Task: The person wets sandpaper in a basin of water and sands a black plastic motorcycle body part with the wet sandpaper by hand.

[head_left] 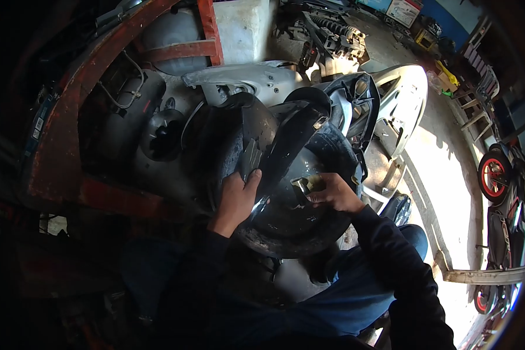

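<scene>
A dark round basin [332,224] lies in front of my knees, with dark plastic parts around and across it. My left hand [237,199] is closed on a flat dark piece [251,156] at the basin's left side. Over the basin's inside, my right hand [332,193] pinches a small object [301,186] with a shiny, yellowish surface; its exact shape is hard to make out. A long black plastic part [290,140] slants between the two hands, from the basin's upper edge down to the left.
Behind the basin are a silver fairing [245,79] and a white fairing [411,96]. A red metal frame [58,146] stands at the left around a grey tank. Motorcycles with a red-rimmed wheel [494,175] are at the far right, near a chair [481,87].
</scene>
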{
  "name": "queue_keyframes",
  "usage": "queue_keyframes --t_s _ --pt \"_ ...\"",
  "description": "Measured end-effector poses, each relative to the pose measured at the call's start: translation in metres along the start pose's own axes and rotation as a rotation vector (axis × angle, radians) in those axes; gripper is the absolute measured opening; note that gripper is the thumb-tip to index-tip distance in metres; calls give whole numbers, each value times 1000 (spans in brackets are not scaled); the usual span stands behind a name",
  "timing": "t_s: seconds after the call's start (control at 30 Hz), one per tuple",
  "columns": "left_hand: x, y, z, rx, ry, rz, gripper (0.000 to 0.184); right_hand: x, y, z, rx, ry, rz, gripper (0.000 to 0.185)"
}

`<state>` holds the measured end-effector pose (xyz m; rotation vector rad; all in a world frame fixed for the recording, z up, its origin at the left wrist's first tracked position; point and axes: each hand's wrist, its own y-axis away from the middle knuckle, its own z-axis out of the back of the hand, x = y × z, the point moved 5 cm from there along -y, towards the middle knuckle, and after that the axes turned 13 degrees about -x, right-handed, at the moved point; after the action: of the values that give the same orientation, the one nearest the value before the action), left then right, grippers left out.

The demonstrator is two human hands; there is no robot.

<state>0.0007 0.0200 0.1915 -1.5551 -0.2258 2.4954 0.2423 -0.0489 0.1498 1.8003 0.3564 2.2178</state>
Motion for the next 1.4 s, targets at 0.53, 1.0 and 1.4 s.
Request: queue_keyframes --t_s 0.53,1.0,1.4 --pt "22 4 -15 104 60 159 40 -4 -11 9 -173 -276 27 27" --pt "11 2 -5 52 38 96 39 5 -8 27 -277 -228 172 33" --pt "24 4 -10 37 116 96 36 7 -2 31 -291 -331 113 30"
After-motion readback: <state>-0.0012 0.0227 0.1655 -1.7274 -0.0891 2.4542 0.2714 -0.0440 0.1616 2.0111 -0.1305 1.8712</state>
